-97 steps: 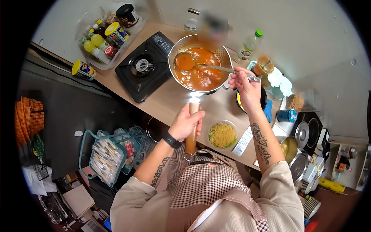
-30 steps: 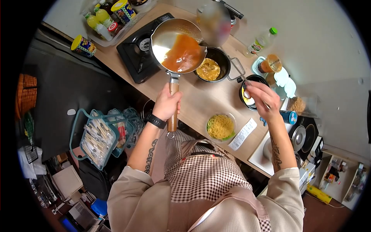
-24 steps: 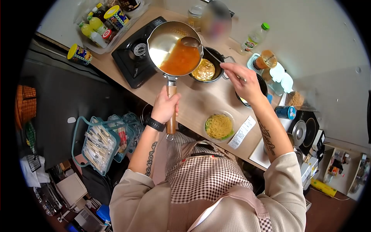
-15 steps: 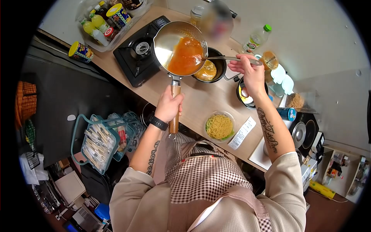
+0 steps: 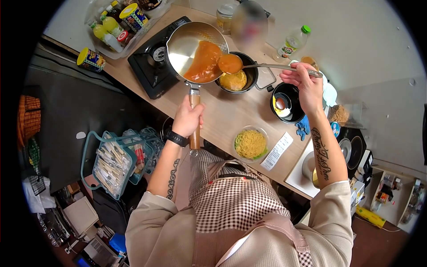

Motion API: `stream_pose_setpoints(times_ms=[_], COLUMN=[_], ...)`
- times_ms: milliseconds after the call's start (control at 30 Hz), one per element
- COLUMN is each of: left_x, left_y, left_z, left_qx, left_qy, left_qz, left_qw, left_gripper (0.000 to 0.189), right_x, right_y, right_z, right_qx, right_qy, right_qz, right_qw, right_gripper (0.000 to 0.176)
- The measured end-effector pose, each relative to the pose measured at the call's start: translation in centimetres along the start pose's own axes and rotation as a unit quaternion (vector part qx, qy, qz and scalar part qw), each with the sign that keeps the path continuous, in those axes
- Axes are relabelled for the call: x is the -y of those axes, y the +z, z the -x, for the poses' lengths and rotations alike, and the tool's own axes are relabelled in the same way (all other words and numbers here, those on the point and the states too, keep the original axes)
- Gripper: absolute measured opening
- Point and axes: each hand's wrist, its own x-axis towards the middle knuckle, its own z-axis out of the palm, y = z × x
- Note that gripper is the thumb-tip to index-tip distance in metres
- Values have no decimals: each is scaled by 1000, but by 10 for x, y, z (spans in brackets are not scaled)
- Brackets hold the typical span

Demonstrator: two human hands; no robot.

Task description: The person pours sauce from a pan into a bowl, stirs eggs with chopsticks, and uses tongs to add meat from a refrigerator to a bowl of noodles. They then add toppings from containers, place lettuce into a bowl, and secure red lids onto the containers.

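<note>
My left hand [image 5: 188, 117] is wrapped round the wooden handle of a steel saucepan [image 5: 180, 51], which is tilted with orange-brown sauce [image 5: 203, 62] pooled toward its right side. In my right hand [image 5: 303, 80] is the long handle of a ladle [image 5: 230, 63], its bowl full of sauce at the pan's right rim. Under the ladle stands a black bowl [image 5: 251, 80] holding a yellowish rounded food [image 5: 234, 81] with sauce on it. Nearer my right forearm is a second black bowl [image 5: 293, 116] with what looks like a fried egg inside.
A portable gas stove [image 5: 149, 75] is left of the pan. Noodles on greens fill a clear round container [image 5: 250, 143] beside a paper receipt [image 5: 276, 151]. A green-capped bottle [image 5: 293, 43] stands by the wall. A bin of bottles [image 5: 111, 31] is at upper left.
My right hand has moved right and slightly down, lifting the ladle's bowl out of the sauce to the rim. My left hand and the pan have shifted slightly left.
</note>
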Motion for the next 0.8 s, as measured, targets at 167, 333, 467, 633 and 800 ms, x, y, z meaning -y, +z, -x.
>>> stream_pose_setpoints(times_ms=[167, 333, 467, 633, 800], left_x=[1, 4, 4, -2, 0], left_y=[-2, 0, 0, 3, 8], left_z=[-1, -1, 0, 2, -1], left_qx=[-11, -20, -20, -21, -7], left_qy=[-5, -5, -6, -6, 3], left_qz=[3, 1, -4, -12, -4], left_qw=[1000, 1000, 1000, 1000, 1000], left_gripper=[18, 18, 19, 19, 18], right_x=[-16, -56, -54, -28, -26], right_y=[-22, -27, -36, -23, 32], right_z=[5, 16, 34, 45, 22], right_qx=[-2, 39, 147, 197, 189], right_qy=[-3, -27, -195, -410, -373], right_qz=[26, 103, 354, 412, 392], right_qw=[1000, 994, 903, 790, 819], right_gripper=[26, 26, 19, 24, 21])
